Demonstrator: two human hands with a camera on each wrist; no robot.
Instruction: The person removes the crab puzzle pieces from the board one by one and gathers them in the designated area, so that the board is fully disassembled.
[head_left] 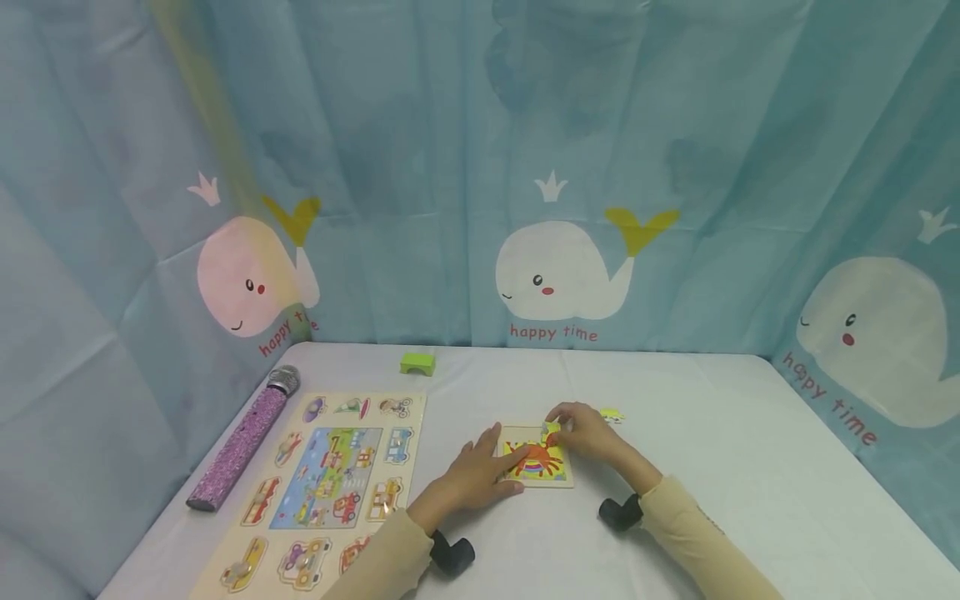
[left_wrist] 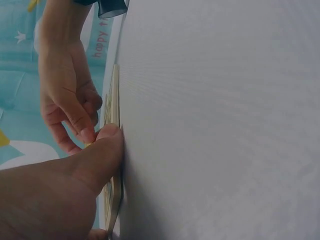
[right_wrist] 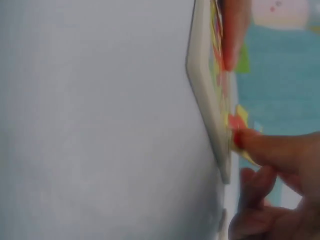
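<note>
A small square jigsaw board [head_left: 536, 482] with a red crab picture lies on the white table in the head view. My left hand [head_left: 480, 473] rests at its left side with fingers spread, and one finger reaches across the crab. In the left wrist view the left thumb [left_wrist: 102, 150] lies along the board's edge. At the upper right corner my right hand [head_left: 588, 432] pinches a yellow-green and red jigsaw piece [right_wrist: 240, 118]. The right wrist view has that piece tilted above the board's surface. Just beyond the right hand lies another yellow jigsaw piece [head_left: 612, 413].
To the left lies a large vehicle peg puzzle [head_left: 411, 410], with a glittery purple microphone [head_left: 243, 442] beside it. A green arch block [head_left: 417, 363] sits near the back edge. Behind the table hangs a blue whale-print curtain [head_left: 420, 250]. Black devices [head_left: 452, 556] are at both wrists.
</note>
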